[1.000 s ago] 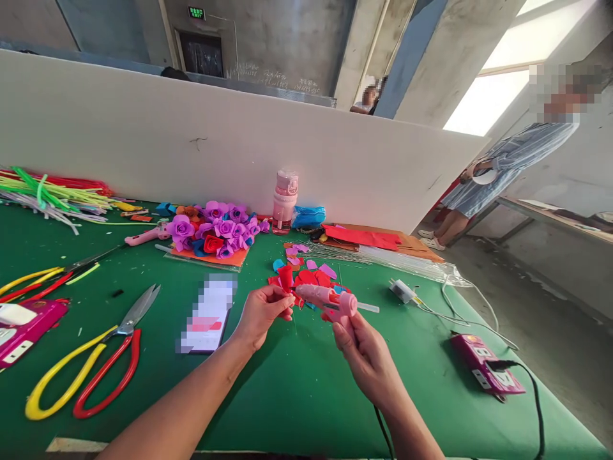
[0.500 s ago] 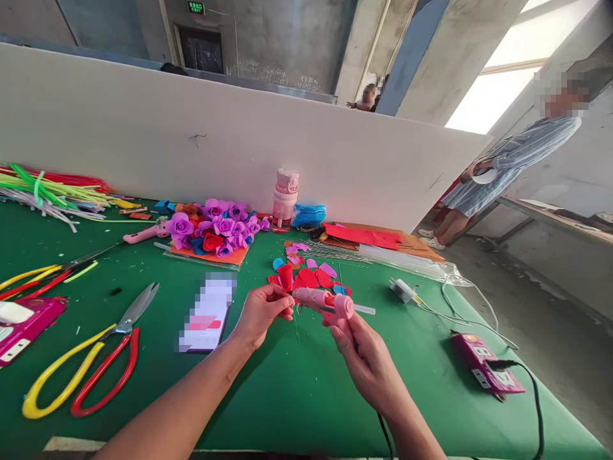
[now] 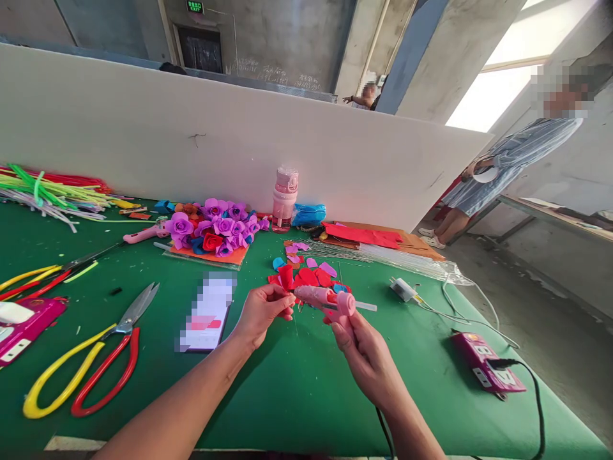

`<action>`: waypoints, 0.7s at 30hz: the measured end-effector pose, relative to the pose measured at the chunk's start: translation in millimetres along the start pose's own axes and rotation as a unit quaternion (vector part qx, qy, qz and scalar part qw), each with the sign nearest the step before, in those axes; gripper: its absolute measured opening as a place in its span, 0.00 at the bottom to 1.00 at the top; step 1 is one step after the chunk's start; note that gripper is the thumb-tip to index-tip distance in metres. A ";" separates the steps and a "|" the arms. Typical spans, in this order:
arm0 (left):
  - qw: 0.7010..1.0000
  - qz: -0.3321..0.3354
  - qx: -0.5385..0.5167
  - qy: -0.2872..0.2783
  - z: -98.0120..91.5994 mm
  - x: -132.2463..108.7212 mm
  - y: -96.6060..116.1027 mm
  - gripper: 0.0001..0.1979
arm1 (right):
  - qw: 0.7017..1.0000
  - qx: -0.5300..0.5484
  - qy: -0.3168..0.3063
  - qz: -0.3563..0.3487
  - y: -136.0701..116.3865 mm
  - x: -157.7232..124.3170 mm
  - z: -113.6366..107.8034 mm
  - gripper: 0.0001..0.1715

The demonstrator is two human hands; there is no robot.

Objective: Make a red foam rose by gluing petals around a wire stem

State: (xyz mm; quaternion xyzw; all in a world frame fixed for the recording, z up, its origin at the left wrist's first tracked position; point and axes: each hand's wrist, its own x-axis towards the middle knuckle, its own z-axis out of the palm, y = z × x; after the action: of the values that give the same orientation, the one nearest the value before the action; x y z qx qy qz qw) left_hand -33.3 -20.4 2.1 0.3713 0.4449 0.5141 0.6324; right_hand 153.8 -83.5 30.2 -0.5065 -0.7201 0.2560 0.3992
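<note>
My right hand [image 3: 366, 358] is wrapped round the handle of a pink hot glue gun [image 3: 318, 296], with a clear glue stick poking from its back end. The gun's nozzle points left and is close to the fingertips of my left hand [image 3: 263, 313]. Those fingers pinch a small red flower [image 3: 286, 277], whose curled petal stands upright above them; a thin stem seems to run down below. Loose red petals [image 3: 306, 277] lie on the green table [image 3: 287, 396] just behind the gun, with pink and blue pieces among them.
Yellow-and-red scissors [image 3: 127, 326] and a phone [image 3: 208, 313] lie to the left. Behind are finished purple flowers [image 3: 225, 227], another pink glue gun [image 3: 146, 234] and a pink bottle [image 3: 285, 201]. A power strip [image 3: 488, 364] and charger [image 3: 403, 290] sit right. Someone stands beyond the table.
The glue gun has tilted a little and shifted slightly right. The red flower has turned slightly in my left fingers. My left hand has otherwise stayed in place.
</note>
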 end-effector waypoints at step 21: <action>1.000 -0.004 -0.002 0.003 1.2 -1.2 2.4 0.09 | 1.000 -0.002 0.002 0.003 -5.0 3.0 5.7 0.16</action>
State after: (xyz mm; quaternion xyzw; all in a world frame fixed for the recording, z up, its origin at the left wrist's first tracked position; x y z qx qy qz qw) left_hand -33.1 -21.2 5.0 0.3664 0.4473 0.5135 0.6340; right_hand 145.9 -82.3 31.9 -0.5096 -0.7186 0.2546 0.3988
